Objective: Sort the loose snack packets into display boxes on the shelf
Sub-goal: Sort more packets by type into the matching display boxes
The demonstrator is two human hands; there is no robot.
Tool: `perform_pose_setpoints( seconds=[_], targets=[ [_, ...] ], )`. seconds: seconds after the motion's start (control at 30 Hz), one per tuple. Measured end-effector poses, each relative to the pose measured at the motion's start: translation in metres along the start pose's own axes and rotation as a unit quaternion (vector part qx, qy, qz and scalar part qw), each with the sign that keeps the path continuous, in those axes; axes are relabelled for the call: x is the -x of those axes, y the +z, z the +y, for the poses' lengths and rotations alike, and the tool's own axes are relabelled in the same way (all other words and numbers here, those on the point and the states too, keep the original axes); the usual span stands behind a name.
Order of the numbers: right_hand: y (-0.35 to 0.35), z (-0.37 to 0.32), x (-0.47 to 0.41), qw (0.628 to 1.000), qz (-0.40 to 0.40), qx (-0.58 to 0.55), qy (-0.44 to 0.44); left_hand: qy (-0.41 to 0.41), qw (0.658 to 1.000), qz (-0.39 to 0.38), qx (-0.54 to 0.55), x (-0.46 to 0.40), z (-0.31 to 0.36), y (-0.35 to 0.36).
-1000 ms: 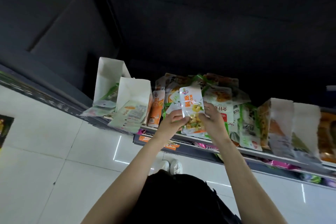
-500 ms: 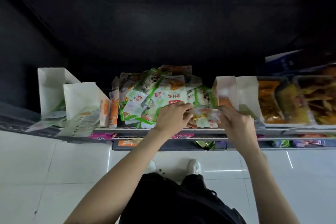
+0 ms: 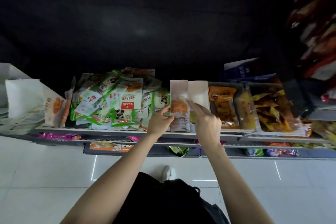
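A heap of loose snack packets (image 3: 116,100), green, white and orange, lies on the shelf (image 3: 109,131) left of centre. Right of it stands a narrow white display box (image 3: 179,85) with an orange snack packet (image 3: 179,107) set upright in it, over other packets of the same kind. My left hand (image 3: 160,120) pinches this packet's lower left edge. My right hand (image 3: 205,122) holds its upper right edge, fingers stretched along the wall shared with a second white box (image 3: 198,91).
Further white display boxes (image 3: 23,94) stand at the shelf's left end. Clear trays of orange packets (image 3: 223,107) and yellow-brown packets (image 3: 269,107) fill the right. A lower shelf with more packets (image 3: 111,146) juts out below, above white floor tiles.
The packet I held up in front of the heap has travelled right and gone down into the narrow white box. Both hands went with it, and my view swung right.
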State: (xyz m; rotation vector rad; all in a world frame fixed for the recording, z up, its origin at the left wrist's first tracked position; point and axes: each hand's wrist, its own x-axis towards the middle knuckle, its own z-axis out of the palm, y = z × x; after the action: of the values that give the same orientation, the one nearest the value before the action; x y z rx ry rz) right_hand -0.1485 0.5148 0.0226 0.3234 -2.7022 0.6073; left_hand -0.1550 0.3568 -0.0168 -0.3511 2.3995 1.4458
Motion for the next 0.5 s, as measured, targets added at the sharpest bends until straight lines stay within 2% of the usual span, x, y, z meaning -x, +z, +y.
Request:
perform_pose_setpoints(
  seconds=[0.1,0.23,0.4,0.5],
  targets=[
    [0.018,-0.007,-0.008,0.988,-0.092,0.117,-0.039,-0.006,1.0,-0.004,0.023,0.0,0.001,-0.001],
    [0.036,-0.007,-0.01,0.954,-0.201,0.204,-0.086,-0.002,1.0,-0.017,-0.004,0.0,-0.002,-0.002],
    [0.042,-0.003,-0.009,0.948,-0.219,0.212,-0.086,-0.001,0.999,-0.042,-0.007,0.002,-0.004,-0.004],
    [0.037,-0.004,-0.008,0.965,-0.179,0.177,-0.075,0.013,1.0,-0.025,0.014,0.006,-0.004,-0.011]
  ],
)
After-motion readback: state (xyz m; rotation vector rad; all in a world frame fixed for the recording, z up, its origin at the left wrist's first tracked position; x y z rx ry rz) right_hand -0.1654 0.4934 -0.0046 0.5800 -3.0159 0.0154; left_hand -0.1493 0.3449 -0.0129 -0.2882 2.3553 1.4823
